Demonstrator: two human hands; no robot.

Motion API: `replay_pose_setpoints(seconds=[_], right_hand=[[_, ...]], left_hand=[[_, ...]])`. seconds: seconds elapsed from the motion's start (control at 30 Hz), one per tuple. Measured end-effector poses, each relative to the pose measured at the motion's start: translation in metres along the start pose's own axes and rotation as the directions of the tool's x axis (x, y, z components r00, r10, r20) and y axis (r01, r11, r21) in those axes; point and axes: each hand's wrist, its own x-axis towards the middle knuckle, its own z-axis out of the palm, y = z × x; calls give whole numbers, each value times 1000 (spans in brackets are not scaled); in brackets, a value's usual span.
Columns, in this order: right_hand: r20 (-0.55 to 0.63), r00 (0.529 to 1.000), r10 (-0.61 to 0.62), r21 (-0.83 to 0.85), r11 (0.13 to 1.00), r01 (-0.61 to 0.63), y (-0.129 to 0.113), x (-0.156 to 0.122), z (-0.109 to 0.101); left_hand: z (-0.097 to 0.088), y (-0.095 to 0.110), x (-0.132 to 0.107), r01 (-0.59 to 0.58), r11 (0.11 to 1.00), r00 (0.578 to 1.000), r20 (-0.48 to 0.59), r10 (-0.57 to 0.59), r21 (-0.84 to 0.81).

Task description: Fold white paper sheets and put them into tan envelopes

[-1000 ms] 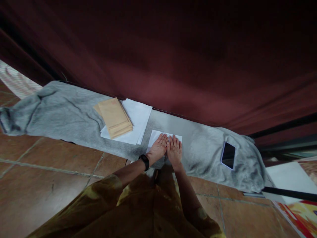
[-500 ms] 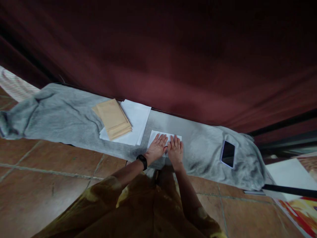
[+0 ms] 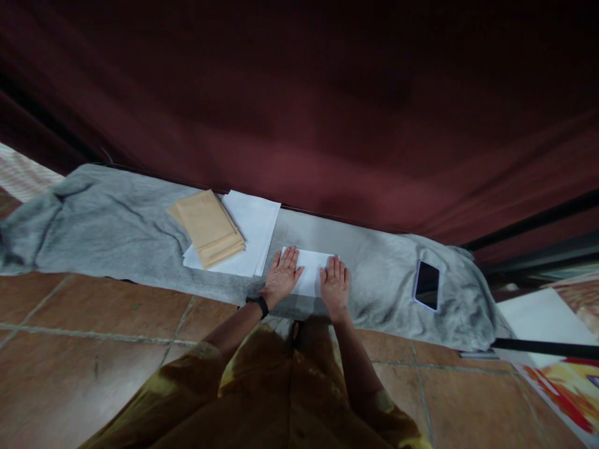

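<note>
A white sheet of paper (image 3: 309, 274), apparently folded, lies flat on a grey cloth (image 3: 369, 262) in front of me. My left hand (image 3: 281, 274) rests flat on its left end, fingers stretched out, with a dark band on the wrist. On the right end lies my right hand (image 3: 334, 282), palm down and fingers extended. Between the two hands the middle of the paper shows. Left of my left hand is a stack of larger white sheets (image 3: 257, 224), partly covered by several brown envelopes (image 3: 208, 227).
A phone (image 3: 427, 285) lies on the cloth to the right. Behind the cloth-covered surface hangs a dark red curtain (image 3: 299, 125). Tiled floor (image 3: 116, 355) runs along the near side. At far right are a white board or sheet (image 3: 547, 321) and a dark bar (image 3: 547, 348).
My hands have moved apart across the paper, the left one leftward to its left end and the right one slightly to the right. The view has shifted a little.
</note>
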Motion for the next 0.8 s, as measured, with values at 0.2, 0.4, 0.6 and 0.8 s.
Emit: replay_pose_setpoints(seconds=[0.2,0.4,0.6,0.8], right_hand=[[-46,998,42,1,999,-42,12,-7,-3],[-54,991,124,-11,992,-125,12,-8,-5],[81,978,-194,139,973,182,-19,4,-2],[125,972,-196,86,979,187,-25,9,-1]], left_hand=[[-2,-10,-4,65,998,998,-6,-65,1],[-4,-6,-7,58,998,996,-65,-58,-14],[1,29,-3,-150,988,989,-15,149,-48],[8,25,-1,-146,989,989,34,147,-36]])
